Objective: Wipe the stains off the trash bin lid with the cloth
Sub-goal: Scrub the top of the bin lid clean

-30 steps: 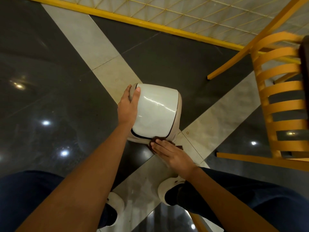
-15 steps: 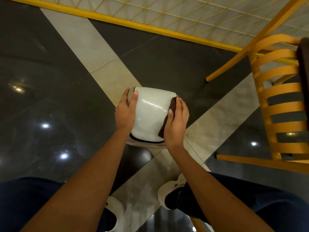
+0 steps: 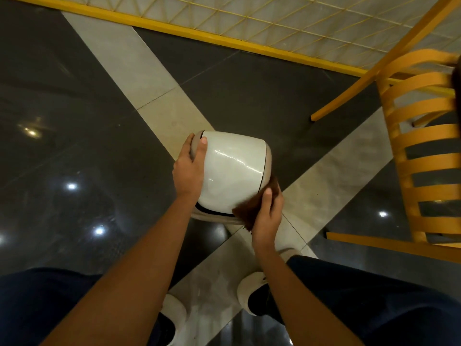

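A small trash bin stands on the floor in front of me, and its glossy white lid faces up with a bright reflection across it. My left hand grips the lid's left edge, thumb on top. My right hand presses a dark brown cloth against the lid's near right corner, over the beige rim. No stains are plain to see on the shiny surface.
An orange slatted chair stands close on the right, one leg reaching toward the bin. A yellow-framed grid panel runs along the far side. My white shoes sit just below the bin on the dark and beige tiled floor.
My right hand with the cloth went from the lid's near edge up onto its right side, then slid back down to the near right corner. My left hand stayed on the left edge.
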{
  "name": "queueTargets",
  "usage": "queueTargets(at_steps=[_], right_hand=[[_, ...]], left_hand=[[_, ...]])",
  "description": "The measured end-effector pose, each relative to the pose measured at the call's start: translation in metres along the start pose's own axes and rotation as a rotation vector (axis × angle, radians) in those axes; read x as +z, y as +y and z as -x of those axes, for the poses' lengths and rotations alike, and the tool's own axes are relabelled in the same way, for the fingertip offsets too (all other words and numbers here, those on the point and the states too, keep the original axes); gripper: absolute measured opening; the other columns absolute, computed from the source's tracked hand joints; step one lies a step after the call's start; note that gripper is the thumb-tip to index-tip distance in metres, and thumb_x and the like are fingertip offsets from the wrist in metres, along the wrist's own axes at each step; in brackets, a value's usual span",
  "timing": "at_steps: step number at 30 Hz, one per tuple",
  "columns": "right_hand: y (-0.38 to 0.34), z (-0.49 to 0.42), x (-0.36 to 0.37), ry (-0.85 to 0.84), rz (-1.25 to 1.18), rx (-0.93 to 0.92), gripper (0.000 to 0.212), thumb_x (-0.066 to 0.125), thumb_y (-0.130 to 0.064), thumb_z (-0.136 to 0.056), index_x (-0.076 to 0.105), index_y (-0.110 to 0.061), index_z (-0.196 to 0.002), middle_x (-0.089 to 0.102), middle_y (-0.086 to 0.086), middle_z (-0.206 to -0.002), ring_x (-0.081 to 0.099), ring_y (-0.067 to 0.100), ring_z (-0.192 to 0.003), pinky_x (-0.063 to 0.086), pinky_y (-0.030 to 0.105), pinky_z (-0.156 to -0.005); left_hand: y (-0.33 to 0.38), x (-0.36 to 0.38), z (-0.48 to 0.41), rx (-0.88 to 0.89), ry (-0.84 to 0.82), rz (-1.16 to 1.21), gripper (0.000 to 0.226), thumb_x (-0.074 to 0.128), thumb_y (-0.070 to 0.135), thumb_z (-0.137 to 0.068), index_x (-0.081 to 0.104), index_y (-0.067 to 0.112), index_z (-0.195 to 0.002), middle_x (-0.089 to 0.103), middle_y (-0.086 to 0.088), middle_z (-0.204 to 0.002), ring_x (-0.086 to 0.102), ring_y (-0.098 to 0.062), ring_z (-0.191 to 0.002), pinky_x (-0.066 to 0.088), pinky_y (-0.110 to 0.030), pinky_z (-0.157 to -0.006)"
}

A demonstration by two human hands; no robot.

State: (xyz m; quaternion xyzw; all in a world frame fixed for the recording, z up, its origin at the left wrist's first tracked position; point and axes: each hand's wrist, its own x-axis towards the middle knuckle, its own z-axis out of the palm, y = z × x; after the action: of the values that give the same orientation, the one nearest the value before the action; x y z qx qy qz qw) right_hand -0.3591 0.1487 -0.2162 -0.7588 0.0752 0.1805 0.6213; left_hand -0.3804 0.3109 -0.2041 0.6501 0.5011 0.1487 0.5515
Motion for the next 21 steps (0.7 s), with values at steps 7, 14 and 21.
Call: queueTargets(at_steps=[7, 14, 21], right_hand=[[-0.02, -0.031, 0.003, -0.029, 0.059, 0.045, 0.033, 0.038, -0.034, -0.098, 0.045, -0.024, -0.129, 0.05, -0.007, -0.121, 0.048, 0.015, -0.114, 0.041, 0.04, -0.103], [-0.09, -0.105, 0.034, -0.206, 0.405, 0.006, 0.032, 0.04, -0.033, -0.097, 0.055, -0.015, -0.119, 0.054, 0.003, -0.108, 0.053, 0.018, -0.101, 0.043, 0.032, -0.092], [-0.099, -0.065, 0.099, -0.325, 1.095, -0.695, 0.03, 0.04, -0.026, -0.098, 0.057, -0.008, -0.114, 0.057, 0.01, -0.116, 0.051, 0.021, -0.107, 0.041, 0.031, -0.094]], left_hand=[[0.001, -0.001, 0.0, 0.005, 0.008, -0.001, 0.053, 0.039, 0.054, -0.092, 0.038, 0.031, -0.139, 0.055, 0.002, -0.129, 0.055, -0.015, -0.108, 0.049, -0.038, -0.094], [0.0, 0.0, 0.0, 0.008, 0.01, -0.026, 0.055, 0.038, 0.056, -0.092, 0.037, 0.029, -0.14, 0.054, 0.001, -0.13, 0.054, -0.017, -0.111, 0.048, -0.04, -0.096], [0.002, 0.002, 0.0, -0.009, 0.031, -0.055, 0.053, 0.037, 0.052, -0.093, 0.038, 0.027, -0.14, 0.052, -0.002, -0.134, 0.049, -0.02, -0.121, 0.035, -0.028, -0.095]])
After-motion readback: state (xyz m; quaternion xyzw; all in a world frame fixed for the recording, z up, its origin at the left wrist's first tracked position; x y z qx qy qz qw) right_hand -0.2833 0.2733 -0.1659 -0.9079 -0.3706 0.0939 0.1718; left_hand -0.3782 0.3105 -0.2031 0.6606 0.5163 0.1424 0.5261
